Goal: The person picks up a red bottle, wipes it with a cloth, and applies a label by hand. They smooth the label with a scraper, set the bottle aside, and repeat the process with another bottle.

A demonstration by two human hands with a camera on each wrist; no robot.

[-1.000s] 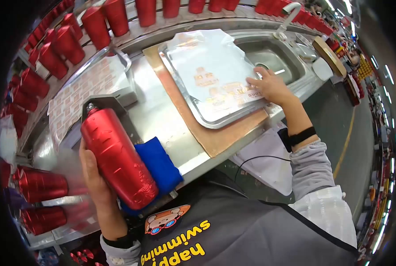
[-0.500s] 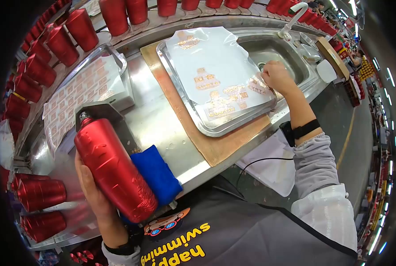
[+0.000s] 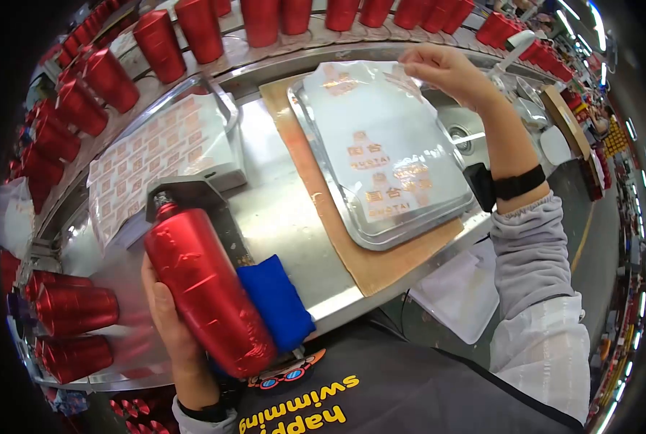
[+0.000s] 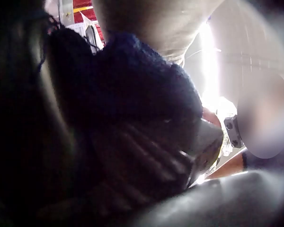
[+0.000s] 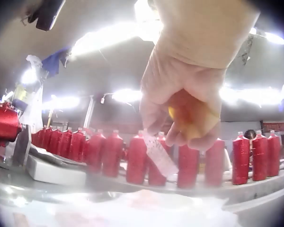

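A red bottle (image 3: 210, 286) lies tilted across the left side of the head view, its neck at a grey bracket (image 3: 185, 189). The left hand (image 3: 169, 315) grips its left side, thumb along the surface, the other fingers hidden beneath. Beside the bottle is a blue cloth (image 3: 276, 300). The right hand (image 3: 449, 72), fingers curled, is over the top right corner of a metal tray (image 3: 381, 239) covered by a printed clear sheet (image 3: 370, 116). In the right wrist view, the right hand (image 5: 187, 90) pinches a small translucent piece (image 5: 158, 153); something yellow, blurred, shows within its fingers.
Red bottles (image 3: 160, 47) line the curved belt behind the counter, with several more (image 3: 77, 307) at left. A second printed sheet (image 3: 153, 148) covers a tray at back left. Right of the near tray are a sink (image 3: 475, 137) and a white tap (image 3: 514, 50).
The right hand has gone from spread fingers on the sheet's lower right to curled fingers at its far right corner. The left hand keeps its grip on the bottle. The head view has shifted slightly.
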